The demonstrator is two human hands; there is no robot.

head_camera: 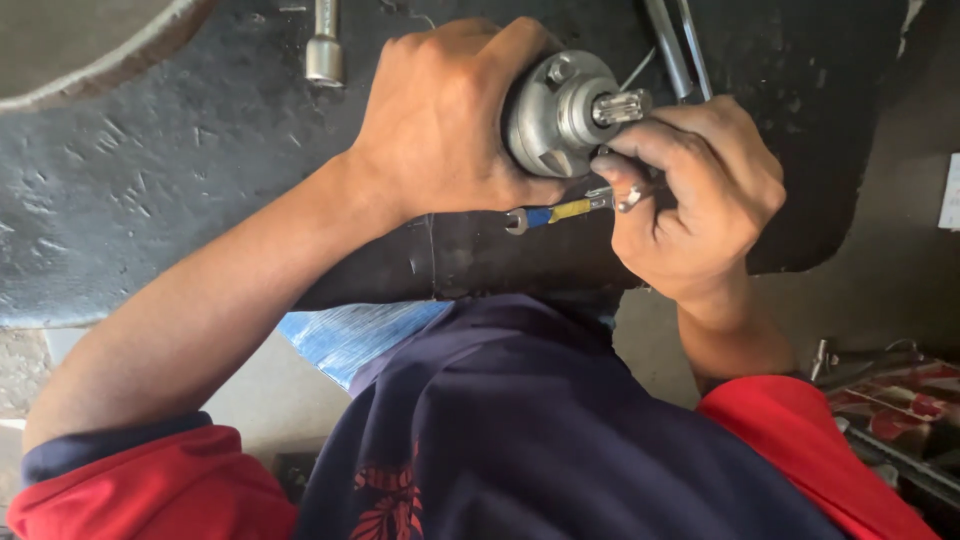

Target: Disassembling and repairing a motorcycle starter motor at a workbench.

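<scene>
Item: metal motor housing, round, grey, splined shaft pointing right; held above a dark rubber mat.
Left hand: clenched around the housing's body, steadying it.
Right hand: closed on a small spanner with blue and yellow grip, its head tucked under the housing's face.
Handling note: a firm left grip and a squarely seated spanner should prevent slipping.
Nearby: socket and steel rods on the mat.

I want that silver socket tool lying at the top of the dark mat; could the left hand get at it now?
Probably not yet: the left hand is wrapped around the round grey metal housing. The silver socket tool lies uncovered nearby.
</scene>
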